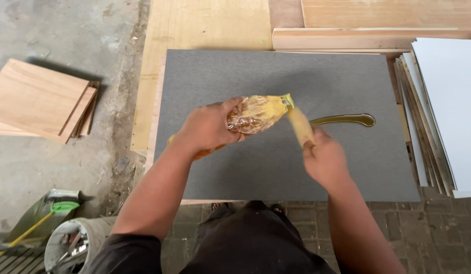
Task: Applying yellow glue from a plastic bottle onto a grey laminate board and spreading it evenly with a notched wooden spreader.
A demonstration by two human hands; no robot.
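Observation:
My left hand (207,127) grips a clear plastic bag of amber glue (255,114), held tilted above a grey laminate sheet (245,76). My right hand (324,160) pinches the bag's long yellow spout end (300,127), pulled down and to the right. A glossy streak of glue (347,120) lies on the grey sheet, running right from the spout. The sheet rests on a plywood board whose pale edge (155,122) shows along the left.
Wooden boards (37,99) are stacked on the concrete floor at left. White and brown panels (443,111) lean at right. Long planks (372,35) lie behind the sheet. A bucket with tools (73,246) stands at lower left.

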